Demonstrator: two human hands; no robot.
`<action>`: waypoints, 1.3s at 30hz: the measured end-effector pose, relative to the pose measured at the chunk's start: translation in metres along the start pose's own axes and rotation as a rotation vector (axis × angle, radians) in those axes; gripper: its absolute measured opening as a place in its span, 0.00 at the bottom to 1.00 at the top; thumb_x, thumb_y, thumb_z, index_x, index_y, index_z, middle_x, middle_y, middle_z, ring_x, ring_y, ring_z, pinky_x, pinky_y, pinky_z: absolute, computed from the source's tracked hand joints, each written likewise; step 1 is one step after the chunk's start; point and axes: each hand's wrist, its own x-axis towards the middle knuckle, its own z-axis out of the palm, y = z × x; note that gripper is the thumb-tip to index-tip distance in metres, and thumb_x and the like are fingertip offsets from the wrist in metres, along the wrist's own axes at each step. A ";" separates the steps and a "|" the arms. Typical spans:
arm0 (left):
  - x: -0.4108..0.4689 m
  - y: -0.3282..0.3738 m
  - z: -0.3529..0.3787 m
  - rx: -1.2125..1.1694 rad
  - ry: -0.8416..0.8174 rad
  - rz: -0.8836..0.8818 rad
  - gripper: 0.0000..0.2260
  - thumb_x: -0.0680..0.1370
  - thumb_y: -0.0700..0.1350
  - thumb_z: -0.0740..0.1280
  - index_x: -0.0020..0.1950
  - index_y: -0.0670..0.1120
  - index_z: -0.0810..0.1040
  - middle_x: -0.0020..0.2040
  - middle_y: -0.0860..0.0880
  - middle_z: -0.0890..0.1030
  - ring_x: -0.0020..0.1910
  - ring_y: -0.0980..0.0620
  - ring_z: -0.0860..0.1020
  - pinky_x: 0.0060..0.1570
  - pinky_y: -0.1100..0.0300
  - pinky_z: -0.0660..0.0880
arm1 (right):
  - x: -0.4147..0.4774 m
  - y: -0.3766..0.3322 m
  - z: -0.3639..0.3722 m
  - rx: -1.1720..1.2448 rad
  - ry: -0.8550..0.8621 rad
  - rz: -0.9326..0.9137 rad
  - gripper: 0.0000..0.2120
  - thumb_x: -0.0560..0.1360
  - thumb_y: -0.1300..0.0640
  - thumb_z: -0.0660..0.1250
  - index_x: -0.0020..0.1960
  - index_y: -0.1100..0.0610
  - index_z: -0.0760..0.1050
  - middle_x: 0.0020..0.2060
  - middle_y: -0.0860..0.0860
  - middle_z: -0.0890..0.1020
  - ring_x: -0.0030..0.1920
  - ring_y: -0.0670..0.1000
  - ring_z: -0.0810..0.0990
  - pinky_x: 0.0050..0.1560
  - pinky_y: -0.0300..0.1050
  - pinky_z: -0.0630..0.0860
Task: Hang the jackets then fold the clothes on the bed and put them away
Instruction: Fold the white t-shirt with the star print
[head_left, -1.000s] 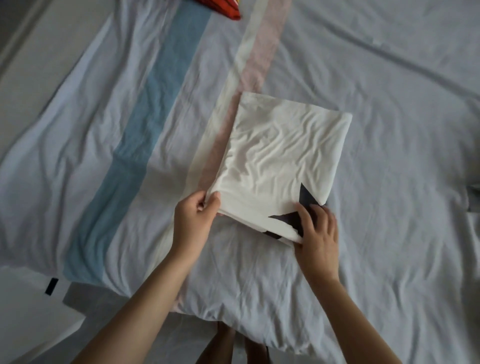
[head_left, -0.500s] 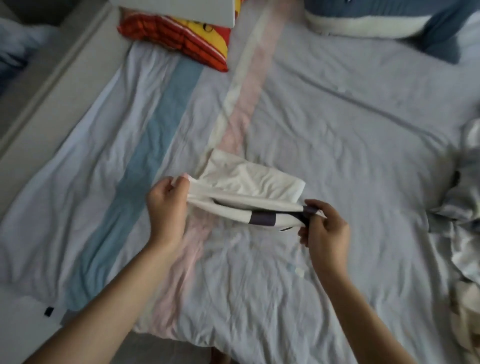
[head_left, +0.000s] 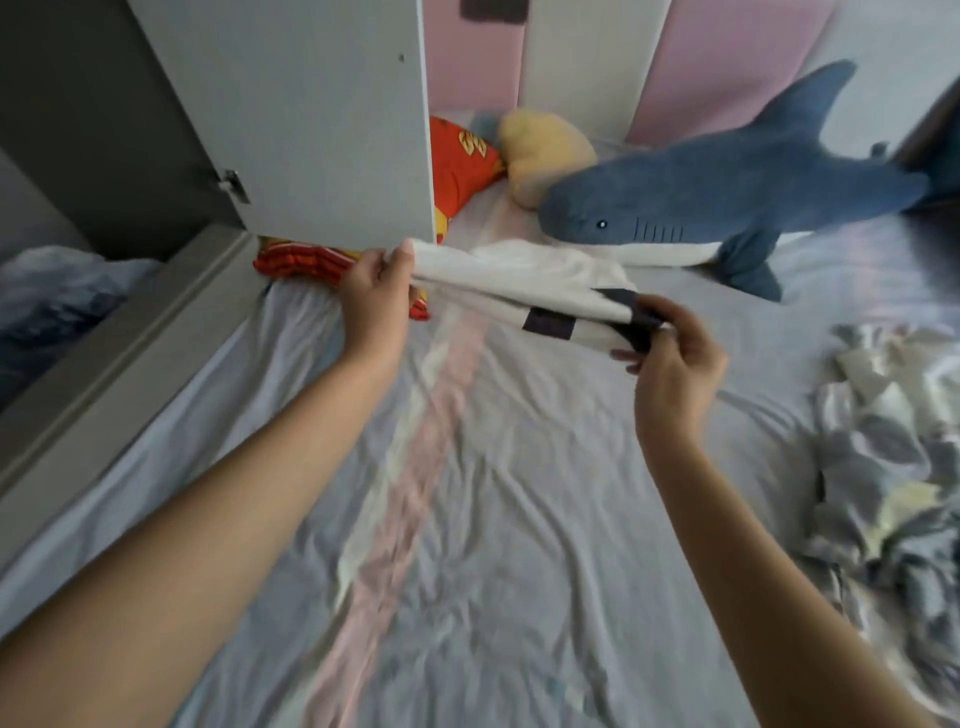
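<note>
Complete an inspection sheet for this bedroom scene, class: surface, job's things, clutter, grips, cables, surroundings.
Surface: bed sheet, pale, wrinkled, pink and cream stripe down the middle.
Job's things: folded white garment with dark patches, held up; heap of unfolded clothes at right.
Clutter: blue shark plush, yellow plush, red and yellow cushion near the headboard.
Grips: left grip holds the garment's left end; right grip pinches its dark right end.
Cables: nothing seen.
Surroundings: open white wardrobe door at left; pink padded headboard.
</note>
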 end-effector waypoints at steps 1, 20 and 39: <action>-0.007 -0.015 -0.006 0.046 0.025 -0.024 0.13 0.76 0.47 0.66 0.32 0.49 0.72 0.25 0.56 0.74 0.25 0.62 0.72 0.34 0.60 0.72 | -0.010 0.014 -0.004 -0.024 -0.027 0.029 0.21 0.72 0.68 0.54 0.47 0.49 0.81 0.39 0.48 0.84 0.34 0.54 0.82 0.32 0.39 0.74; -0.369 -0.202 -0.240 0.556 0.175 -0.701 0.13 0.70 0.47 0.61 0.34 0.37 0.69 0.29 0.42 0.68 0.28 0.56 0.65 0.29 0.64 0.62 | -0.288 0.188 -0.146 -1.211 -1.463 0.045 0.19 0.75 0.39 0.55 0.52 0.52 0.73 0.37 0.50 0.82 0.41 0.55 0.81 0.37 0.44 0.67; -0.376 -0.229 -0.237 0.392 0.371 -0.701 0.04 0.77 0.40 0.68 0.42 0.44 0.76 0.36 0.49 0.78 0.34 0.65 0.75 0.37 0.71 0.69 | -0.172 0.247 0.136 -0.939 -1.017 -0.352 0.15 0.74 0.51 0.67 0.58 0.55 0.80 0.56 0.53 0.80 0.55 0.56 0.79 0.52 0.47 0.71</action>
